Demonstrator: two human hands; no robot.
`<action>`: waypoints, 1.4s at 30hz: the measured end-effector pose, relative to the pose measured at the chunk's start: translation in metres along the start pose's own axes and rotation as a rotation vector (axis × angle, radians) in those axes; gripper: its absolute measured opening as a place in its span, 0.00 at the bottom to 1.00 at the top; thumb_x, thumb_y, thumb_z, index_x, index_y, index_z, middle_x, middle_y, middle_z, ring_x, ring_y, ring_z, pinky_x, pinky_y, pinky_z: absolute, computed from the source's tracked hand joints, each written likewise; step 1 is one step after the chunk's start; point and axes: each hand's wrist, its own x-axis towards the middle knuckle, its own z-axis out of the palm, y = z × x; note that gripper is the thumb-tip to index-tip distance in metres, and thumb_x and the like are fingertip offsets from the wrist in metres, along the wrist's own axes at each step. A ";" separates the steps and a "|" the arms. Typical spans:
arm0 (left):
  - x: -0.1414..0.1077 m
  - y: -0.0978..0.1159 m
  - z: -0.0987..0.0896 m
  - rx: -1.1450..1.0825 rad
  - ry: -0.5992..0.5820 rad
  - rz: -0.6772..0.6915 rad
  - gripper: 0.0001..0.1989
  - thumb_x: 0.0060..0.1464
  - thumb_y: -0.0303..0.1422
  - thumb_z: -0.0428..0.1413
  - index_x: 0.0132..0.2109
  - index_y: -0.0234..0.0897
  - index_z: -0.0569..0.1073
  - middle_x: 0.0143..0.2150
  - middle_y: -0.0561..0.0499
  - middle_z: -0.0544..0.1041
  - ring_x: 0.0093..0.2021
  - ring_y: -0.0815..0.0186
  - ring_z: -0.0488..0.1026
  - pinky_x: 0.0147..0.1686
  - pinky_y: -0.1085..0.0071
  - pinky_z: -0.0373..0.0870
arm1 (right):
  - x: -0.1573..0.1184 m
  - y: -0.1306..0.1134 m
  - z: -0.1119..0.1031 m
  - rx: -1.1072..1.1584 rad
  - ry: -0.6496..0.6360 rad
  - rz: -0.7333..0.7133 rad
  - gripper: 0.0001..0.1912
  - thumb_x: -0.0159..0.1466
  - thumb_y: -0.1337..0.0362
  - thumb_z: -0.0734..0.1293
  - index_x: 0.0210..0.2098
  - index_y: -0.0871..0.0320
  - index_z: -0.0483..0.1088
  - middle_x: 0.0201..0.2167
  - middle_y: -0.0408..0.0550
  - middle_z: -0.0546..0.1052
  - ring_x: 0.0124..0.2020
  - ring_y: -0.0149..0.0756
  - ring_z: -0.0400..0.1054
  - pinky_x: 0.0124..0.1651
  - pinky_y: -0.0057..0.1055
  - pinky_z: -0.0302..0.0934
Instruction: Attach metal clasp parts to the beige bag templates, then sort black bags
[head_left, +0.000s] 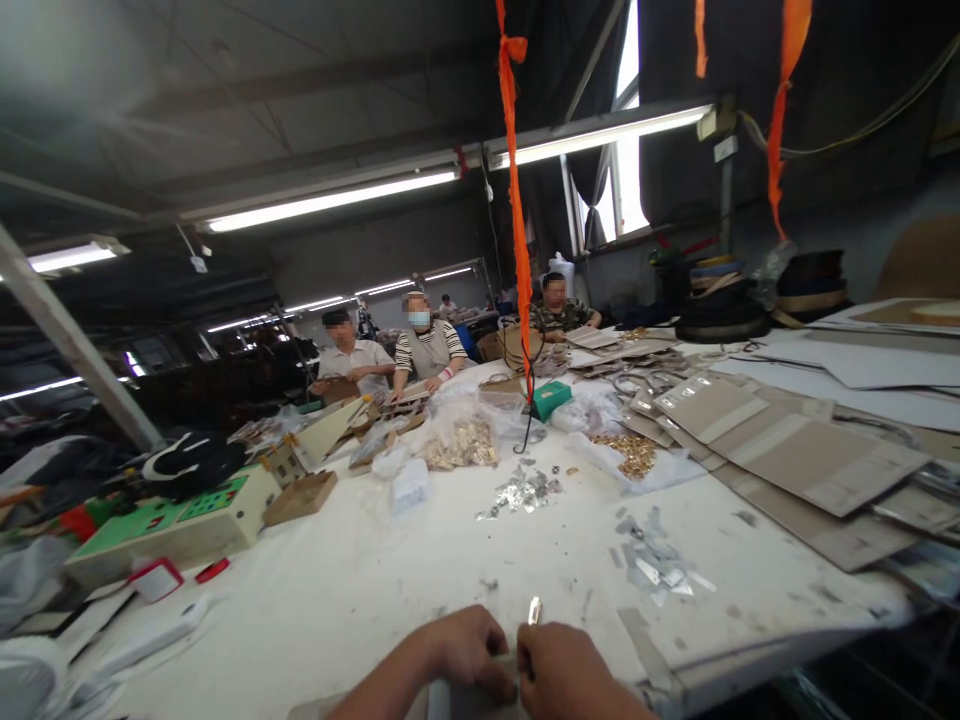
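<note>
My left hand (469, 650) is at the bottom middle, its fingers curled on a grey-beige panel (506, 664), most of which is hidden below the frame and behind the hands. Close beside it, my right hand (562, 670) is closed at the panel's edge. A small shiny metal plate (534, 610) sticks up at the right hand's fingertips, apparently pinched there. Ahead lies a pile of shiny metal pieces (525, 490). Flat grey metal strips (656, 555) are scattered to the right.
Gold-coloured parts (630, 455) lie on plastic at the back right, near stacked grey-beige panels (795, 430). A bag of light pieces (465, 440) and a green box (551, 400) stand farther back. An orange strip (517, 200) with a hook hangs overhead. Several people sit across the table (337, 590).
</note>
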 end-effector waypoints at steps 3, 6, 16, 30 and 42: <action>-0.001 -0.002 0.004 -0.036 0.008 0.004 0.19 0.38 0.46 0.65 0.30 0.37 0.71 0.24 0.57 0.62 0.26 0.71 0.57 0.24 0.69 0.50 | 0.000 -0.003 -0.002 -0.021 -0.028 0.006 0.15 0.61 0.60 0.64 0.44 0.52 0.79 0.43 0.53 0.81 0.48 0.56 0.76 0.49 0.44 0.67; -0.005 -0.001 0.008 -0.076 0.026 -0.016 0.18 0.38 0.46 0.64 0.32 0.38 0.74 0.25 0.57 0.65 0.27 0.70 0.60 0.25 0.70 0.53 | 0.002 -0.002 0.000 -0.028 -0.023 -0.004 0.14 0.61 0.60 0.65 0.44 0.52 0.79 0.43 0.53 0.81 0.47 0.56 0.76 0.49 0.44 0.67; -0.004 0.016 -0.003 0.014 -0.015 -0.107 0.14 0.38 0.37 0.68 0.35 0.40 0.80 0.28 0.57 0.72 0.32 0.66 0.68 0.34 0.69 0.61 | 0.004 0.003 0.008 -0.007 0.006 0.014 0.13 0.62 0.62 0.63 0.42 0.52 0.79 0.41 0.50 0.81 0.45 0.52 0.77 0.44 0.38 0.62; 0.012 -0.006 0.015 -0.274 -0.004 0.061 0.16 0.39 0.43 0.66 0.31 0.35 0.76 0.26 0.56 0.69 0.28 0.69 0.62 0.28 0.70 0.55 | -0.011 -0.008 -0.054 0.539 0.217 -0.059 0.14 0.65 0.56 0.67 0.32 0.60 0.76 0.27 0.45 0.75 0.30 0.32 0.68 0.36 0.28 0.59; 0.025 -0.006 0.015 -0.336 -0.053 0.084 0.17 0.41 0.40 0.69 0.39 0.36 0.83 0.32 0.56 0.77 0.34 0.68 0.69 0.33 0.72 0.60 | 0.001 -0.021 -0.031 1.560 0.625 -0.053 0.26 0.63 0.53 0.72 0.24 0.59 0.54 0.18 0.37 0.56 0.16 0.25 0.54 0.22 0.28 0.55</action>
